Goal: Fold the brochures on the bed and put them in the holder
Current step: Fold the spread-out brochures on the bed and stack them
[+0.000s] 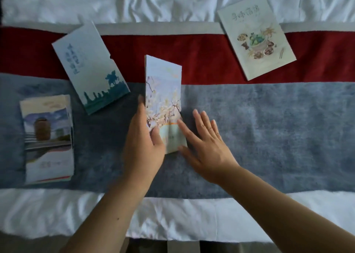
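Head view: what has the left hand (146, 137) got?

— It grips a folded paper brochure printed with pale blossom branches (163, 91). The thumb lies curled over the front near the lower edge, and the fingers go behind the left edge. The brochure looks raised at a tilt, its top end pointing away from the person, over the grey-blue band of the red and grey-blue bed runner (288, 118).

And the right hand (203, 143)?

— Flat, palm down, fingers straight and a little spread. Its index finger lies against the brochure's lower right edge, touching it, and the thumb sits just beside the bottom corner. It holds nothing.

Where are the other brochures?

— A blue-green folded brochure with a dark skyline silhouette (90, 68) lies flat to the upper left, across the red and grey-blue bands, near the held one but apart from it. At the far left, a stack of folded brochures with a painted landscape on top (48, 137) rests on the runner. Whether a holder surrounds that stack I cannot tell. To the upper right, well apart, a pale booklet with a drawing of food dishes (257, 39) lies partly on the runner and partly on the crumpled white sheet (172, 1) of the bed.
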